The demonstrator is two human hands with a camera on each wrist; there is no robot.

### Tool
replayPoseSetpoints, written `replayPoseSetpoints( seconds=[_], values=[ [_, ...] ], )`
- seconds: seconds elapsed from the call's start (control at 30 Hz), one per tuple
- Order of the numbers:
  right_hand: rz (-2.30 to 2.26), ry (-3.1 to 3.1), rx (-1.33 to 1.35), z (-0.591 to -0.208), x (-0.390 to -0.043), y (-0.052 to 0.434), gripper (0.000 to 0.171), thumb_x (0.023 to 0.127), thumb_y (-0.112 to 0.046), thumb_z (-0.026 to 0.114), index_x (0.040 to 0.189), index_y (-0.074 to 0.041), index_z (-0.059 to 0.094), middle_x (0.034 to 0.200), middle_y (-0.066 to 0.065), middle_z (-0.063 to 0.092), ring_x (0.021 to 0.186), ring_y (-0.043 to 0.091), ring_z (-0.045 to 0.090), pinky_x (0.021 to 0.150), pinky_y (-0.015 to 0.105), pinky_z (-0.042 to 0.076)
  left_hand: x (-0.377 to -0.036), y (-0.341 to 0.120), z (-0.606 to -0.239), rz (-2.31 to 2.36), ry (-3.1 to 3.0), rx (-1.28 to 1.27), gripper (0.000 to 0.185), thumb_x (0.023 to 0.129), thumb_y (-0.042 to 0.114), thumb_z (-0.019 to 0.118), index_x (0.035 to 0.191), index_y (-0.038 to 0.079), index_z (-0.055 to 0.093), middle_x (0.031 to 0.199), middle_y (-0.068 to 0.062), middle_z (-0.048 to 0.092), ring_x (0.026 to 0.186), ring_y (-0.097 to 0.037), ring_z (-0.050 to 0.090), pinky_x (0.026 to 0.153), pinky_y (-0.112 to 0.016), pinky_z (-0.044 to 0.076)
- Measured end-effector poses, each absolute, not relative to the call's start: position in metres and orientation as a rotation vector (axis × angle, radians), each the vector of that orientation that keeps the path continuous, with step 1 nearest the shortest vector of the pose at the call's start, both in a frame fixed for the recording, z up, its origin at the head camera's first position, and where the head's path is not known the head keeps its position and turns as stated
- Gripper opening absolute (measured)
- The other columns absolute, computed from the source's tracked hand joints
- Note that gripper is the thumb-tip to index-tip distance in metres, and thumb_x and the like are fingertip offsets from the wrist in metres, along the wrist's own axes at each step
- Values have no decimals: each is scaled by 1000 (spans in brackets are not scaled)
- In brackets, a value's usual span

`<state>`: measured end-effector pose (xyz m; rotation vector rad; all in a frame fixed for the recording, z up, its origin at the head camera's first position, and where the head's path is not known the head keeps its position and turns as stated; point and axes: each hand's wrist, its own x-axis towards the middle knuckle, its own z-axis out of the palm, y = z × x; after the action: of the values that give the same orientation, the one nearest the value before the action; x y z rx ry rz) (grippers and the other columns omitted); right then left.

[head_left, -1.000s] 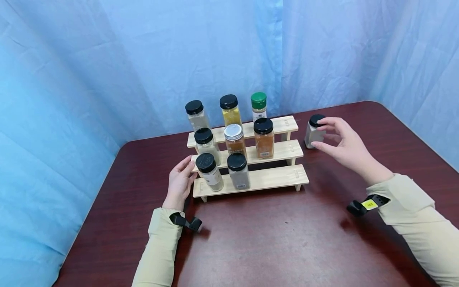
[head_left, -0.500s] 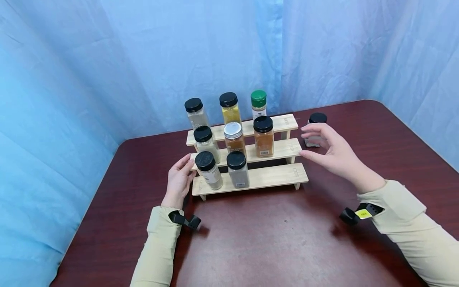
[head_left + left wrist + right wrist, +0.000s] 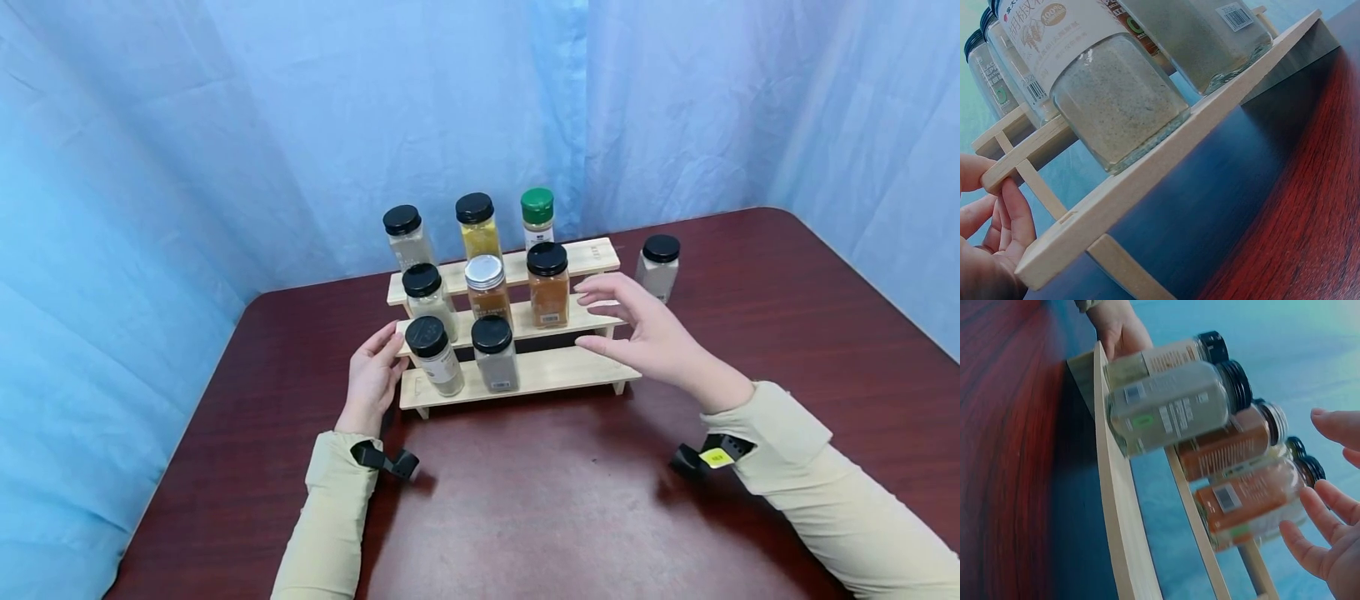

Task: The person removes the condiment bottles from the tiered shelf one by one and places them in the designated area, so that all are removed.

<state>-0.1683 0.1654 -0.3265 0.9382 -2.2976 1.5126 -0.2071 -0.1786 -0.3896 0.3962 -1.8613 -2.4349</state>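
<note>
Right hand (image 3: 651,337) moved from lone jar (image 3: 658,266) toward rack (image 3: 592,312), grip spread, empty.

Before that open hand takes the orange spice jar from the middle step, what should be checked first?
1. Right hand empty and open: ok.
2. Orange spice jar upright on the middle step: ok.
3. Left hand steadying the wooden rack at its left end: ok.
4. Gap between the orange jar and the silver-lidded jar wide enough for fingers: cannot tell.
5. Jar on the table standing apart from the hand's path: ok.
</note>
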Motion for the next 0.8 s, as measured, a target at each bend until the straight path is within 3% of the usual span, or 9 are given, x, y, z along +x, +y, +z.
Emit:
replayPoseSetpoints(
  seconds=[0.13,0.37,0.57,0.8],
  values=[
    [1510,-2333,951,-328,-168,157,53,76,10,72,123,4,50,121,17,51,108,16,54,94,19,46,-207,-179,-389,-2427,-1889,396,44,98,6,49,141,-1,41,114,0,54,80,2,58,70,-18,46],
    [1522,-2396,982,-330,-166,141,52,78,2,74,125,2,50,122,15,53,112,26,54,97,44,46,-206,-179,-388,-2420,-1907,396,44,98,7,49,141,0,42,122,-4,51,83,2,58,73,-18,46],
    [1498,-2398,1070,-332,-166,126,56,79,-1,75,128,3,49,129,18,48,117,31,51,99,44,44,-206,-179,-389,-2416,-1917,391,44,99,8,48,142,1,41,135,-12,45,84,3,59,75,-18,47],
    [1396,-2401,1094,-339,-167,112,60,77,-7,78,130,-2,50,133,14,47,122,24,46,100,44,43,-206,-179,-389,-2409,-1923,384,45,99,7,48,142,0,40,138,-15,44,84,4,59,75,-18,47]
  ],
)
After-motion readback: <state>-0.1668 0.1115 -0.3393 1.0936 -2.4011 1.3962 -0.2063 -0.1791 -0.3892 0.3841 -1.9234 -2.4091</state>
